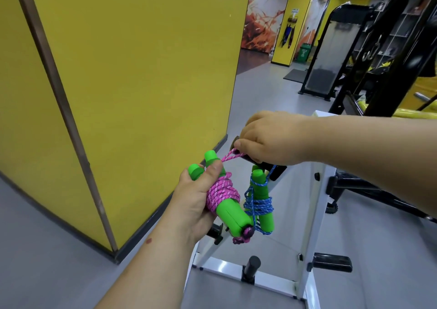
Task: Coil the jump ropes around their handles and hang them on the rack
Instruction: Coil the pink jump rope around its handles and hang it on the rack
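Your left hand (196, 198) sits nearest the camera, fingers and thumb curled round the pink jump rope (222, 194) bundle: the pink cord is wound in a tight band around the middle of its two green foam handles, with the knotted cord ends poking out at the bottom. You can take the coiling of this one as done.

From the top of that bundle a short loop of pink cord runs up and right to your right hand (267, 138), which pinches it between thumb and fingers right at a black peg (246, 158) on the white rack (316, 214). Whether the loop is already over the peg is hidden by your fingers, so treat this rope as not yet hung.

Just right of the pink bundle, the blue jump rope (259, 203) hangs below that same peg area, its cord wrapped round its own green handles; it looks coiled and hung already, and it touches or nearly touches the pink bundle.

What seems left: seat the pink loop on the peg and let go with both hands.
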